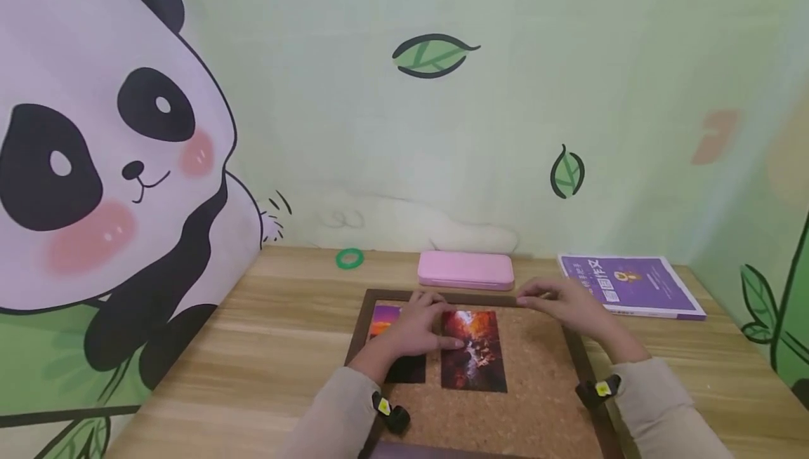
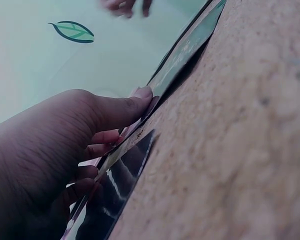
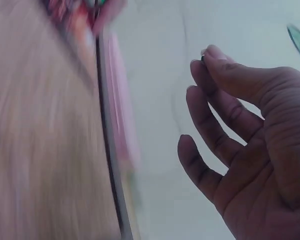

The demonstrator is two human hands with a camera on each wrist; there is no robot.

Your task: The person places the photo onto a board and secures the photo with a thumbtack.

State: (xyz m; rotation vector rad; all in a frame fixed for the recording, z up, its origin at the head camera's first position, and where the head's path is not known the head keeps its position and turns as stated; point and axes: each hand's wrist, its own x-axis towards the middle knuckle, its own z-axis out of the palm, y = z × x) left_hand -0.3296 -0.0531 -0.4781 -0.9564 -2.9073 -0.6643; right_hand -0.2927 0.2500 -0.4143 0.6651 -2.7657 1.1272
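Note:
A cork board with a dark frame lies on the table. On it is a red and orange picture card, and my left hand rests over its upper left part. The left thumb presses the card near its edge, with the fingers spread toward the board's top. A second picture card, purple and dark, is partly hidden under that hand. Raised near the frame's top right, my right hand pinches a tiny dark object between thumb and forefinger; its kind is hidden by the fingertips.
A pink case lies just behind the board. At the back right is a purple book, close to the right hand. A green ring lies at the back left. Walls with a panda drawing stand behind and beside the table.

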